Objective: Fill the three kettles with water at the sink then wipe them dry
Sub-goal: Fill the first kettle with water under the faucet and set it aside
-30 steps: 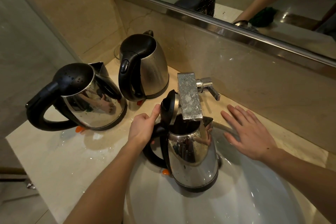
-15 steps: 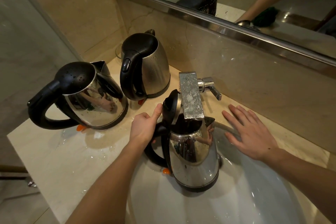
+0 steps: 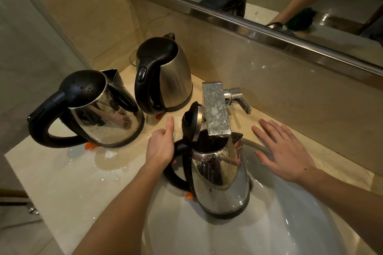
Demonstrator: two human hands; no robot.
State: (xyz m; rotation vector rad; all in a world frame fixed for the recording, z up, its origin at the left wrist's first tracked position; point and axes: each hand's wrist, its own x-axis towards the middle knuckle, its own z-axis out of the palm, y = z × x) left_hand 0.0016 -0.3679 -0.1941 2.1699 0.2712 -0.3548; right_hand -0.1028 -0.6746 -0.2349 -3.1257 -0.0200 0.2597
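Sink basin [image 3: 290, 223] holds kettle [image 3: 219, 182] under faucet [image 3: 216, 109] — left hand [image 3: 160, 145] gripping its handle [image 3: 176, 178].

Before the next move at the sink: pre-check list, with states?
1. Lid of the kettle in the sink open: ok.
2. Faucet spout over the kettle's mouth: ok.
3. Left hand grips the kettle's handle: ok.
4. Right hand free, flat on the counter near the tap lever: ok.
5. Water running, fill level: cannot tell.
6. Front-left kettle and back kettle dry: not ok, droplets on both.
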